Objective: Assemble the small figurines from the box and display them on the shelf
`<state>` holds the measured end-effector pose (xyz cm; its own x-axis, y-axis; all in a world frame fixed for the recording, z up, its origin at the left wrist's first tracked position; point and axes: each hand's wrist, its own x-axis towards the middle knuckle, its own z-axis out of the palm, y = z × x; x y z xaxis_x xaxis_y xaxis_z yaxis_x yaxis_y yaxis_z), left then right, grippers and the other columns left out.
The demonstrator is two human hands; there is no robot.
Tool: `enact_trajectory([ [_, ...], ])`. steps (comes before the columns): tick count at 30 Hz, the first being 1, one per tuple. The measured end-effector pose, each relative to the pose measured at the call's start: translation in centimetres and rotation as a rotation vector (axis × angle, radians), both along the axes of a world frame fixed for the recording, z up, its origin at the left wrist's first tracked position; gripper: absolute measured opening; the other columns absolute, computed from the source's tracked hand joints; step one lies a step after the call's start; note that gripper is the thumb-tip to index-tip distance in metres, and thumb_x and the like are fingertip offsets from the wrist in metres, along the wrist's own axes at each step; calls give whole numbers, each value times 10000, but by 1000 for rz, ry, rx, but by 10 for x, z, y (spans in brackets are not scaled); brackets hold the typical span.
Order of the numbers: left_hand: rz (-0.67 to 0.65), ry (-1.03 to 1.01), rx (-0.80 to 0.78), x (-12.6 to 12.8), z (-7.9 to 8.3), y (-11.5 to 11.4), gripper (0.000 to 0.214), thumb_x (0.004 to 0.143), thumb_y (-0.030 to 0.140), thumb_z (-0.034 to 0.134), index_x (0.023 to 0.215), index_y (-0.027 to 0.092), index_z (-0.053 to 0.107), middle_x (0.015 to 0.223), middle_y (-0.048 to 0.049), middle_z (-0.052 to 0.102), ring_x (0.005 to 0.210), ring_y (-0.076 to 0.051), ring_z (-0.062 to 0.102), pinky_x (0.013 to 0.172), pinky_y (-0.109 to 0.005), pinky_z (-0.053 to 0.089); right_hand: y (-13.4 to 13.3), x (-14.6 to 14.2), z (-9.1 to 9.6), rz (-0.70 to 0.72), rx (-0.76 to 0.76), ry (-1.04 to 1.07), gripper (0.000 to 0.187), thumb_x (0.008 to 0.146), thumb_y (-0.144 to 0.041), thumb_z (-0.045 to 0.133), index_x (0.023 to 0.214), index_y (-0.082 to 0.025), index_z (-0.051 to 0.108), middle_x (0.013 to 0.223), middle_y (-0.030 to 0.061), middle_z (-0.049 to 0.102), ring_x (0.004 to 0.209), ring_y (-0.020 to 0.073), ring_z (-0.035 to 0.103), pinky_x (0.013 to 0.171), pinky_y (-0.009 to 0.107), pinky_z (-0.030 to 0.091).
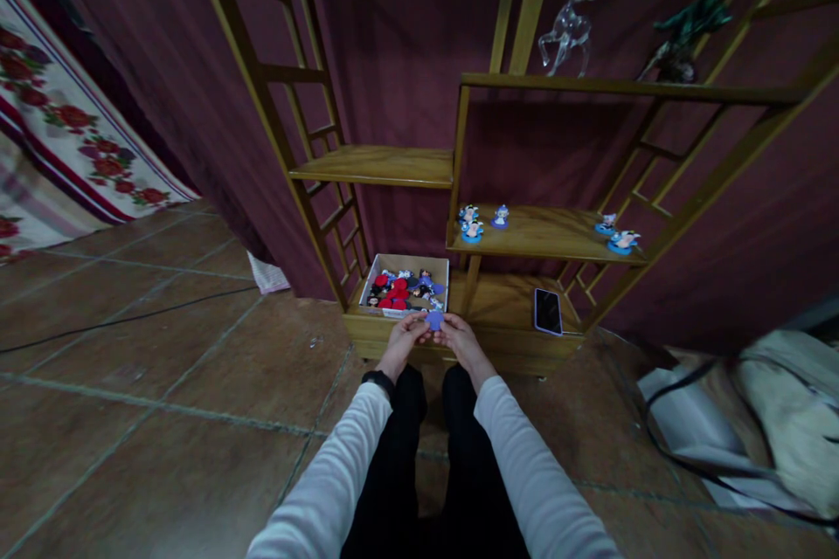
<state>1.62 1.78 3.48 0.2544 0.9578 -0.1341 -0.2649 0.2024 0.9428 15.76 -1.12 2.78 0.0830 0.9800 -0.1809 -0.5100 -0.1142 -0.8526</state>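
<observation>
Centrally, a rounded purple disc

1. White long sleeves, softly wrinkled along their length.
2. A black wristband, watch or bracelet unclear, beside the left cuff.
3. Black trousers, dark enough that folds barely show.

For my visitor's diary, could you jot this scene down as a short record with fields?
Holding: left hand and right hand together hold a purple piece
Container: open box with red, purple and other small items
Display: five small figurines on the middle shelf
Device: phone on the lowest board
Higher up: clear deer figure
</observation>
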Motion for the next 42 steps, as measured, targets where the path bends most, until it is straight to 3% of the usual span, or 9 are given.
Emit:
enact_trajectory([
  [5,104,-86,-83,-3,-3,0,336,608,292,758,875,138,627,671,-41,667,602,-123,617,557,-217,439,2,8,-4,-60,-46,212,214,648,-204,731,832,-186,623,674,-6,648,585,86,585,609,225,501],
  [10,-122,-179,-240,-3,0,-2,273,626,198,760,861,128,639,860,-101,695,788,-164,655,734,-275,491,3,9,-4,58,-57,412,130,723,-84,642,816,-172,624,703,1,658,607,60,606,582,139,510],
  [14,-298,-253,-256,0,5,-6,274,653,165,742,912,136,658,910,-81,690,852,-163,643,839,-312,470,5,3,-5,109,-52,519,161,743,-24,589,805,-171,611,724,-8,666,615,49,622,594,106,522],
  [20,-262,-298,-246,2,7,-7,288,661,153,735,939,166,663,894,-44,683,831,-143,630,847,-315,460,8,-2,-8,113,-85,619,218,788,3,509,876,-177,593,742,-11,667,619,50,637,597,106,538],
  [25,-213,-292,-266,2,7,-6,235,659,191,737,882,168,664,821,-32,678,767,-133,624,794,-299,468,7,-4,-6,165,-79,586,214,789,-4,515,894,-179,581,774,-2,680,620,46,638,609,117,537],
  [31,-80,-191,-230,4,3,-5,253,619,255,761,824,149,656,735,-24,661,651,-107,593,633,-222,447,4,-8,-5,182,-82,398,216,716,-89,656,892,-189,580,748,-9,681,644,84,649,627,192,543],
  [34,-41,-142,-161,5,0,-4,288,593,275,773,813,132,655,701,-26,652,602,-98,570,591,-209,426,4,-10,-7,135,-107,297,249,666,-119,702,879,-181,590,703,-6,674,608,93,635,599,203,528],
  [38,-3,-112,-75,8,-2,-3,325,563,267,781,828,135,647,757,-42,667,665,-134,592,650,-253,452,4,-10,-7,3,-102,202,227,637,-205,728,826,-176,604,653,-8,658,560,90,604,557,197,508],
  [42,34,-19,-28,9,-3,-3,296,561,243,772,808,141,646,704,-28,659,635,-134,579,625,-243,445,3,-11,-4,-22,-98,108,256,644,-310,722,837,-181,614,660,-3,659,561,104,607,562,223,511],
])
